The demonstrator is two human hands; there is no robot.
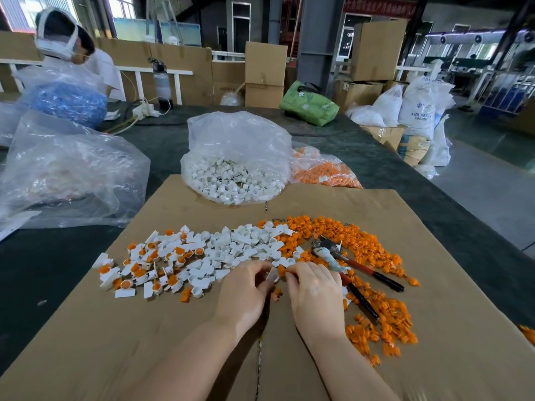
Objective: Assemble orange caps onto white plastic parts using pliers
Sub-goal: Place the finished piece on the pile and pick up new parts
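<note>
Pinching one small white plastic part point(273, 274) between them, the left hand point(246, 290) and right hand point(314, 293) meet over the flat brown cardboard sheet point(144, 342). Red-handled metal pliers point(344, 263) lie on loose orange plastic caps point(385, 319). Behind, a clear plastic bag point(237, 134) holds white parts; a second clear bag point(324, 169) holds orange caps.

Surface: a wide table covered in dark grey-green felt-like cloth point(333, 146).
Near part: a flat sheet of brown corrugated cardboard point(144, 342) lies on the cloth.
Behind the cardboard: a clear plastic bag of small white plastic parts point(234, 166), partly resting on the cardboard's far edge; just beside it, a clear bag of orange caps point(324, 169).
Left: a crumpled clear plastic bag point(66, 169); further back, a bag of blue pieces point(66, 101).
Far edge: a green fabric bag point(308, 104) and a white power strip point(144, 110).
</note>
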